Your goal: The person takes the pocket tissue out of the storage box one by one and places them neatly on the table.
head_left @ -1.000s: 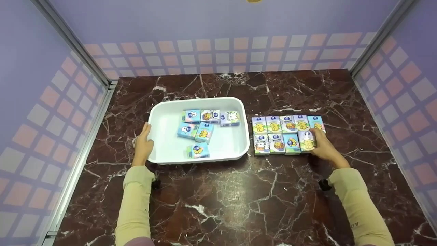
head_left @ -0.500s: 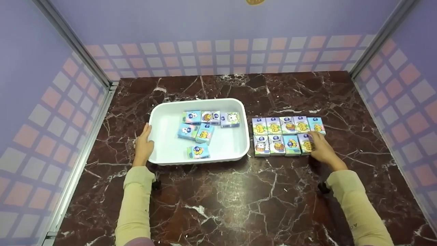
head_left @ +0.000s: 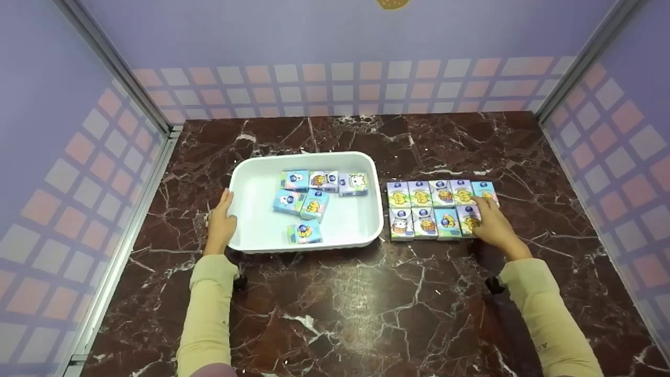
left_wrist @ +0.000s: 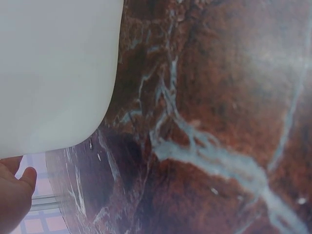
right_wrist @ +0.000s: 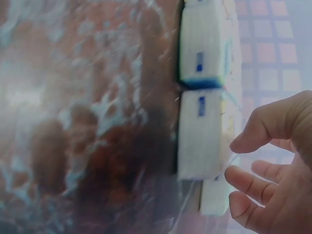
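Observation:
Small colourful tissue packs lie in two rows (head_left: 429, 207) on the dark marble table, right of a white tray (head_left: 256, 230). My right hand (head_left: 491, 222) rests at the right end of the front row, fingers touching its last pack (head_left: 467, 219). In the right wrist view the loosely bent fingers (right_wrist: 248, 183) sit beside that pack (right_wrist: 204, 136), not wrapped round it. My left hand (head_left: 221, 222) lies flat against the tray's left rim, fingers straight. The left wrist view shows the tray's corner (left_wrist: 53, 73) and part of the left hand (left_wrist: 14, 195).
Several loose packs (head_left: 313, 201) lie scattered in the tray. Checked lilac walls with metal corner posts (head_left: 115, 68) enclose the table on three sides. Bare marble (head_left: 356, 303) stretches between my arms and the front edge.
The last pack in the front row has settled flat in line with its neighbours, and my right hand has eased back a little beside it. The left hand stays on the tray.

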The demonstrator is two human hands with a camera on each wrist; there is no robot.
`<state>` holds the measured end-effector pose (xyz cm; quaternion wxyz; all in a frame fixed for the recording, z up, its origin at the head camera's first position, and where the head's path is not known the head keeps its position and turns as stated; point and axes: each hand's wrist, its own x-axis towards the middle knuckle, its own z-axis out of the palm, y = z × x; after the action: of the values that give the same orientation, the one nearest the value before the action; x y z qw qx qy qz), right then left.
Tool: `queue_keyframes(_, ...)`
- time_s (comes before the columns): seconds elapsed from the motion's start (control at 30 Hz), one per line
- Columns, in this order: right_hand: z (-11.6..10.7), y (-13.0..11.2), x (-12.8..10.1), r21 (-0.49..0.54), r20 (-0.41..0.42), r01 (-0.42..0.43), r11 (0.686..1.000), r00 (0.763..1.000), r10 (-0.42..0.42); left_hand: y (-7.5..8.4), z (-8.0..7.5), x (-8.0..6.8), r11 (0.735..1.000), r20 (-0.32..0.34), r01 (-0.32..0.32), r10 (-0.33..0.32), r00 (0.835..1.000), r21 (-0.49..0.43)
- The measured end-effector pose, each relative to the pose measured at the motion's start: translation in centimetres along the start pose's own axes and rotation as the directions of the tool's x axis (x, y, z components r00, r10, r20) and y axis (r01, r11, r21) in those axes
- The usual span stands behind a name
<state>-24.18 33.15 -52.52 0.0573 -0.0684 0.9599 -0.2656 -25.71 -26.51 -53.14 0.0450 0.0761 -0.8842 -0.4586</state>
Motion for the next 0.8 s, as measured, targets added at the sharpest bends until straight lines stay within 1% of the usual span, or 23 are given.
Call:
queue_keyframes(0.13,-0.1,-1.3,0.3,0.027,0.002,0.013,1.000,1.000,-0.013,0.0,0.0,0.0,1.000,0.000,0.013,-0.013,1.000,0.012)
queue_keyframes(0.23,0.0,-2.6,0.5,0.056,-0.013,0.033,0.998,0.999,-0.032,0.0,0.0,0.0,1.000,0.002,0.027,-0.027,1.000,0.016)
queue_keyframes(0.43,0.4,-5.8,0.9,0.116,-0.065,0.111,0.987,0.993,-0.104,0.0,0.0,0.0,0.999,0.002,0.022,-0.022,1.000,0.028)
queue_keyframes(0.6,1.1,-8.6,1.2,0.136,-0.115,0.206,0.969,0.975,-0.191,0.0,0.0,0.1,1.000,0.005,0.008,-0.008,1.000,0.025)
queue_keyframes(0.8,2.2,-12.0,1.5,0.149,-0.138,0.306,0.940,0.948,-0.287,0.0,-0.1,0.0,1.000,0.003,-0.011,0.011,1.000,0.026)
